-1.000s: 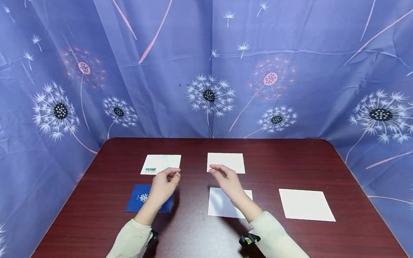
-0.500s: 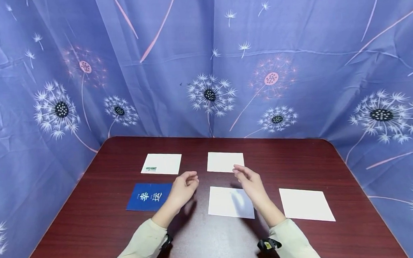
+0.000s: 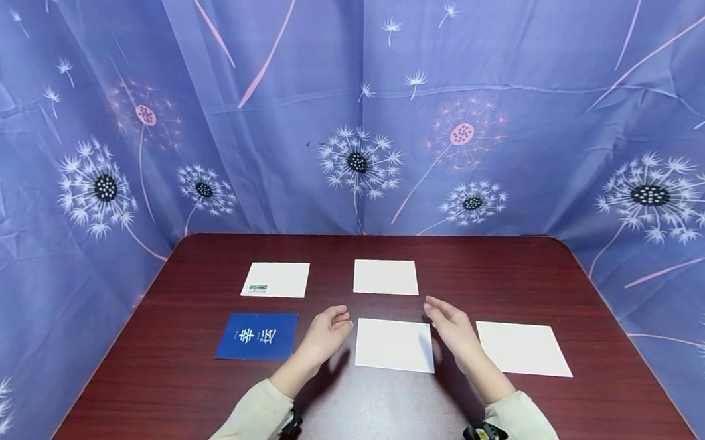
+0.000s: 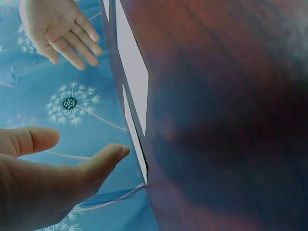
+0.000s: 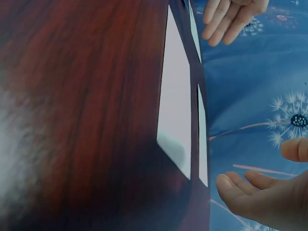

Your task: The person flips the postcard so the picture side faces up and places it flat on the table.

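Observation:
A plain white card (image 3: 393,345) lies flat on the table between my two hands. My left hand (image 3: 324,334) hovers at the card's left side, holding nothing, with relaxed fingers. On the other side is my right hand (image 3: 456,331), also holding nothing, its fingers loosely bent. Both wrist views show the hands above the tabletop, apart from the cards. Left of my left hand lies a blue card (image 3: 257,336) with white characters. Just right of my right hand is another white card (image 3: 523,348).
Farther back lie a white card (image 3: 276,279) with a small green picture in its corner and a blank white card (image 3: 385,277). The dark red wooden table (image 3: 480,266) meets a blue dandelion-print curtain (image 3: 290,170) at the back and sides.
Both hands have moved right and toward the table's near side, from over the blue card and middle white card to either side of the middle white card. The cards stay in place.

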`<state>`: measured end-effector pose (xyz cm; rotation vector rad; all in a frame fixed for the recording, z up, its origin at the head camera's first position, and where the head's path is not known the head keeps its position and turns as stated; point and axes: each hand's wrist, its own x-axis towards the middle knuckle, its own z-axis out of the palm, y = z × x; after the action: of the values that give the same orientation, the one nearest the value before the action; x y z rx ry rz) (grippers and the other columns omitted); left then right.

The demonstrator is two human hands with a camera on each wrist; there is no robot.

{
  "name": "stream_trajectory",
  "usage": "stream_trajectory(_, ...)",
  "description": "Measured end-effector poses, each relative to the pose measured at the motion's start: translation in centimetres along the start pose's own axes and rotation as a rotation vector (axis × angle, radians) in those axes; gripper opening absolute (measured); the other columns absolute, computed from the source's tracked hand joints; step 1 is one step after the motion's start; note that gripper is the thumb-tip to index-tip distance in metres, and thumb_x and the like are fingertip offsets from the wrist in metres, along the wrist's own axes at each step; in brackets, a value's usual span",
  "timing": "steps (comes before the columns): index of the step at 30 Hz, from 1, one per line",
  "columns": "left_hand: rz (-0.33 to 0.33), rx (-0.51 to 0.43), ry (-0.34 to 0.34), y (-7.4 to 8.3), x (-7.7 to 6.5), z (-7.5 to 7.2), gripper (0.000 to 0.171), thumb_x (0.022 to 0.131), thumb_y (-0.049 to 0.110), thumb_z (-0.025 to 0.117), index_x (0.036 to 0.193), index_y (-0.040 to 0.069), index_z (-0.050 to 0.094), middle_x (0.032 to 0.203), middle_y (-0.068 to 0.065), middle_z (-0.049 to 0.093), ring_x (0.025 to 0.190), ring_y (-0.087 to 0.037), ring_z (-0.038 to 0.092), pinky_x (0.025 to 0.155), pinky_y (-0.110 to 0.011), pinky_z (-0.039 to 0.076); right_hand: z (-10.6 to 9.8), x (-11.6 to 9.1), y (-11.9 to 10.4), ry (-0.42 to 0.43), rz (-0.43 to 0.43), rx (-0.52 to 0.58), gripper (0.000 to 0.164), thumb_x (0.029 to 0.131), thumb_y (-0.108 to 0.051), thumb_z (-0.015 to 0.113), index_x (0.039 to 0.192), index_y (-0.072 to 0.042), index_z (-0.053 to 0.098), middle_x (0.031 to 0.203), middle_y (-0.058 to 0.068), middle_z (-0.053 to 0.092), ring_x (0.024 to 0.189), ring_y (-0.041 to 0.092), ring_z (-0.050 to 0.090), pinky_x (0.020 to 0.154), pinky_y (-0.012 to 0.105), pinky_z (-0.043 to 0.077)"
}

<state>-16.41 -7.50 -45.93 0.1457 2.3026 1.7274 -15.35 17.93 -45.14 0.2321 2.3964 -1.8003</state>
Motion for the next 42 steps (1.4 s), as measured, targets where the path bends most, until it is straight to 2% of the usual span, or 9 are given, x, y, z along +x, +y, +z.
stream_trajectory(7,-0.055,-0.023,-0.050,-0.6,-0.2,0.6,0.052,0.094,0.010,0.051,0.137,-0.016,0.037,0.132,-0.032,0.049,0.124,-0.044,0.047,0.101,-0.050,0.042,-0.9,-0.4,1.0,-0.007,0.019,-0.010,0.051,0.102,-0.025,0.043,0.141,0.008,0.039,0.140,0.031,0.043,0.128,0.042,0.043,0.106,0.049,0.037)
stream_trajectory(14,-0.076,-0.034,-0.071,-0.9,-0.3,0.9,0.050,0.095,0.009,0.049,0.136,-0.017,0.036,0.131,-0.032,0.049,0.125,-0.045,0.046,0.103,-0.051,0.039,-1.4,-1.0,2.2,-0.041,0.041,-0.009,0.054,0.103,-0.024,0.041,0.140,0.014,0.033,0.141,0.034,0.039,0.128,0.045,0.042,0.105,0.050,0.037)
stream_trajectory(21,-0.067,-0.050,-0.064,-1.3,-0.2,1.5,0.051,0.092,0.008,0.052,0.133,-0.019,0.038,0.128,-0.035,0.050,0.123,-0.045,0.048,0.101,-0.049,0.042,-0.9,-1.6,2.5,-0.056,0.043,0.025,0.055,0.102,-0.025,0.042,0.139,0.015,0.034,0.140,0.034,0.039,0.128,0.044,0.042,0.105,0.049,0.038)
stream_trajectory(30,-0.072,-0.059,-0.062,-1.5,-0.2,1.8,0.053,0.088,0.007,0.053,0.133,-0.018,0.039,0.128,-0.034,0.050,0.122,-0.045,0.048,0.102,-0.049,0.041,0.0,-1.8,2.3,-0.053,0.037,0.053,0.047,0.102,-0.015,0.038,0.137,0.017,0.036,0.138,0.036,0.041,0.128,0.045,0.043,0.104,0.048,0.040)
stream_trajectory(37,-0.087,-0.075,-0.046,-1.6,0.0,1.9,0.052,0.089,0.007,0.053,0.132,-0.018,0.040,0.127,-0.033,0.050,0.121,-0.044,0.049,0.101,-0.048,0.043,0.2,-1.7,2.4,-0.048,0.047,0.066,0.045,0.102,-0.013,0.037,0.137,0.016,0.037,0.138,0.035,0.042,0.128,0.044,0.043,0.104,0.048,0.039)
stream_trajectory(42,-0.097,-0.125,-0.028,-1.6,0.2,1.9,0.050,0.090,0.004,0.052,0.131,-0.019,0.039,0.128,-0.034,0.049,0.121,-0.044,0.048,0.100,-0.048,0.043,0.2,-1.4,2.4,-0.060,0.046,0.120,0.046,0.102,-0.013,0.036,0.137,0.018,0.034,0.139,0.037,0.038,0.129,0.046,0.040,0.106,0.049,0.037)
